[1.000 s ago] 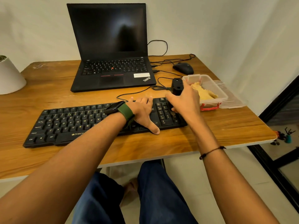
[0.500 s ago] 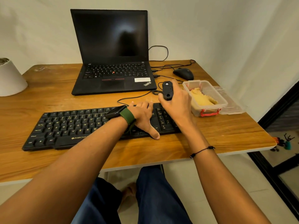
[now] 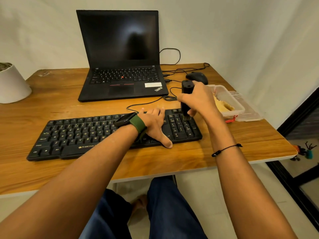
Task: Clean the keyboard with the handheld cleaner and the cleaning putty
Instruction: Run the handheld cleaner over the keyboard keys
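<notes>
Clear plastic tub [image 3: 232,100] holding yellow putty [image 3: 223,105], lid [image 3: 250,112] beside

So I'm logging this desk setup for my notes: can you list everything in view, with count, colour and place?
keyboard: 1, black, front of desk
handheld cleaner: 1, black, upright, bristles on the number pad
cleaning putty: 1 lump, yellow, in the container
container: 1, clear with a red clip, right of keyboard
lid: 1, clear, beside container
laptop: 1, black, open, screen dark, back of desk
mouse: 1, black, right of laptop
cables: several, black, by laptop
pot: 1, white, left edge
desk: 1, wooden
left hand: flat on keyboard
right hand: grips the cleaner
</notes>
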